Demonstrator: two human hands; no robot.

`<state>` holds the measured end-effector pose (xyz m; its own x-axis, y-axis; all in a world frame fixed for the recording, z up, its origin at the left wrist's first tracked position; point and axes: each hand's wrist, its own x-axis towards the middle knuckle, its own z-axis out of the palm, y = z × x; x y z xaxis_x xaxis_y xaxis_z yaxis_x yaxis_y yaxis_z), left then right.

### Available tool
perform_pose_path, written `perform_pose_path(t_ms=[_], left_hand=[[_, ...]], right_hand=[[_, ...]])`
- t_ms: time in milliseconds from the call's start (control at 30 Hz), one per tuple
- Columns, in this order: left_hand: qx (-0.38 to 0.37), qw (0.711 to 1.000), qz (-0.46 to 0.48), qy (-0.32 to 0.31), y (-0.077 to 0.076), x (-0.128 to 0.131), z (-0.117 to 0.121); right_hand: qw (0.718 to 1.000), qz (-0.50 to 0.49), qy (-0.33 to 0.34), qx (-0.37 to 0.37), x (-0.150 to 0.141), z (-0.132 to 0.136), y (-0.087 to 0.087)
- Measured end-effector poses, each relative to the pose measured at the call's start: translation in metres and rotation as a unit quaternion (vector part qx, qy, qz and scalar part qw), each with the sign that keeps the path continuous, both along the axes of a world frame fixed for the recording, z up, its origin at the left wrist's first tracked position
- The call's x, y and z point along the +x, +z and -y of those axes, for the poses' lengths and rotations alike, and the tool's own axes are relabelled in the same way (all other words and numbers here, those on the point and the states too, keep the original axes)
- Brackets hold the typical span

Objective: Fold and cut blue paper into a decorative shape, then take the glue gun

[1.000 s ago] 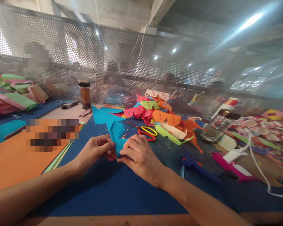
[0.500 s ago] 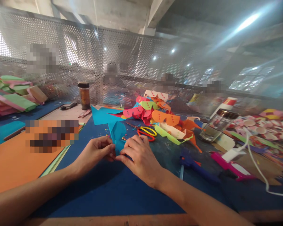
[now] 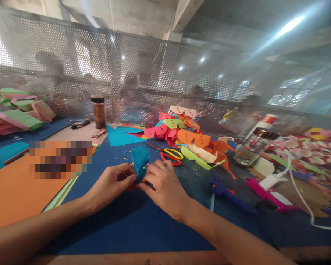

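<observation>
A folded piece of blue paper [image 3: 140, 159] stands up between my two hands, above the dark blue table mat [image 3: 132, 228]. My left hand [image 3: 118, 178] is closed, pinching the paper's lower left edge between thumb and fingers. On the other side my right hand [image 3: 161, 184] has its fingers curled and pressed on the lower right part of the paper. The fingertips hide the bottom of the fold. Just beyond lie scissors [image 3: 172, 154] with yellow and red handles. A larger blue paper sheet [image 3: 121, 137] rests behind the hands.
Cut paper shapes [image 3: 193, 138] in orange, pink and green are heaped behind the scissors. A blue glue gun [image 3: 231, 198], a pink power strip [image 3: 276, 195] and a glass bottle [image 3: 256, 145] are at right. Orange sheets [image 3: 16, 195] lie left; a dark-lidded jar [image 3: 98, 112] stands behind.
The blue paper's upper left flap no longer sticks up; the piece now looks narrower and turned. Both hands have shifted only slightly and still grip it.
</observation>
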<state>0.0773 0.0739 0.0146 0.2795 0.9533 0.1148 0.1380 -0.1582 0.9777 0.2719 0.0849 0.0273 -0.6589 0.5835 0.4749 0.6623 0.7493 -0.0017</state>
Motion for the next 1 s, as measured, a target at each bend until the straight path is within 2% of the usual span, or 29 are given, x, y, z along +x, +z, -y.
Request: perform_pose_path(t_ms=[267, 467, 567, 667, 767, 867, 933, 1000], left_hand=[[0.03, 0.998, -0.054, -0.021, -0.003, -0.004, 0.001], [0.011, 1.0, -0.022, 0.0, -0.006, -0.002, 0.0], [0.003, 1.0, -0.007, 0.015, -0.004, -0.002, -0.003], [-0.019, 0.999, 0.024, 0.031, 0.003, -0.003, -0.006], [-0.047, 0.996, 0.057, 0.046, 0.01, -0.004, -0.008], [-0.066, 0.992, 0.091, 0.055, 0.012, -0.006, -0.008], [-0.074, 0.99, 0.11, 0.056, 0.01, -0.008, -0.009], [-0.077, 0.988, 0.126, 0.055, 0.009, -0.009, -0.009]], right_hand=[[1.0, 0.01, -0.003, -0.025, 0.0, 0.0, 0.002], [0.999, 0.004, 0.007, -0.033, 0.0, 0.0, -0.002], [0.999, -0.026, 0.007, -0.032, -0.001, 0.001, -0.001], [0.993, -0.108, 0.004, -0.046, -0.002, 0.002, 0.003], [0.966, -0.239, -0.008, -0.097, 0.0, -0.001, 0.008], [0.916, -0.351, -0.031, -0.193, 0.002, -0.005, 0.011], [0.883, -0.382, -0.039, -0.27, 0.003, -0.008, 0.01], [0.86, -0.373, -0.03, -0.347, 0.002, -0.009, 0.008]])
